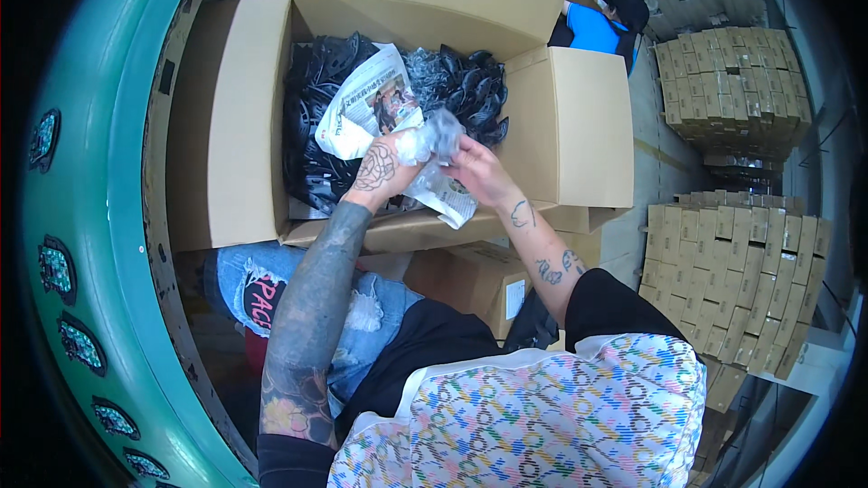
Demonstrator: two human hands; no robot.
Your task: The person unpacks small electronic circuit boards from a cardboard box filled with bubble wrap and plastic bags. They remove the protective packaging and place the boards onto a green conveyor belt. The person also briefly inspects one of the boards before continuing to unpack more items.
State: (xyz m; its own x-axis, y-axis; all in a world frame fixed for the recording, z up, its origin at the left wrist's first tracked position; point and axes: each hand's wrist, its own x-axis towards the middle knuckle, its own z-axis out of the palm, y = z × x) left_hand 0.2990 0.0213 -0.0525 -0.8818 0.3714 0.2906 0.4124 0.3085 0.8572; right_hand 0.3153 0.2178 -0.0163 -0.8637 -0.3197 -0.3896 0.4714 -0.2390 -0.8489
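Observation:
A crumpled clear plastic bag [439, 134], blurred in part, is held between my two hands above an open cardboard box [533, 140]. My left hand [387, 167] is closed on its left side, the fingers partly covered by the plastic. From the right, my right hand [481, 172] pinches the bag with bent fingers. Under and behind my left hand lies a printed newspaper sheet [354, 117]. Another piece of newspaper [452, 206] shows below my hands at the box's near wall. Curved black plastic parts [475, 81] fill the box, several wrapped in clear film.
Along the left runs a green conveyor belt [99, 217] carrying several small dark parts [57, 268]. A closed carton [479, 285] sits below the box's near side. Stacked cartons [723, 280] stand at right. Beyond the box, a person in a blue top [592, 32] bends down.

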